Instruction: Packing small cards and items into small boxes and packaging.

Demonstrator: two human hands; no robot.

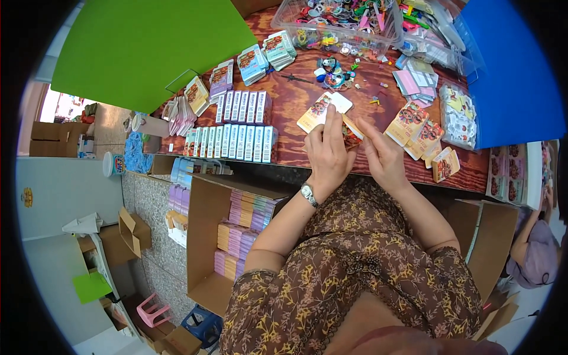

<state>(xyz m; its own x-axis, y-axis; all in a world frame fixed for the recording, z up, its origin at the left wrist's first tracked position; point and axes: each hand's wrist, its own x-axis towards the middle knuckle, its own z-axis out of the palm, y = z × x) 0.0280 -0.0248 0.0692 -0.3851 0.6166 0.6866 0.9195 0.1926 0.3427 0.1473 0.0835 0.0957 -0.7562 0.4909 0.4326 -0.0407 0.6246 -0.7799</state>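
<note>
Both my hands meet at the table's near edge around a small yellow-orange carton (351, 141). My left hand (329, 155), with a watch on its wrist, has its fingers stretched over the carton's left side and its thumb close below. My right hand (383, 156) grips the carton's right side with fingers and thumb. Just beyond my left fingertips lie flat yellow cartons (313, 116) with a white panel showing. To the right of my right hand, more flat yellow cartons (408, 124) overlap, and a folded yellow box (445, 164) sits near the edge. The carton's contents are hidden.
Rows of filled small boxes (236, 143) stand to the left, with stacks of flat cartons (252, 63) behind. A clear bin of colourful trinkets (337, 29) is at the back. A bag of small packets (458, 118) lies right. An open cardboard box (204, 236) holds packed boxes below.
</note>
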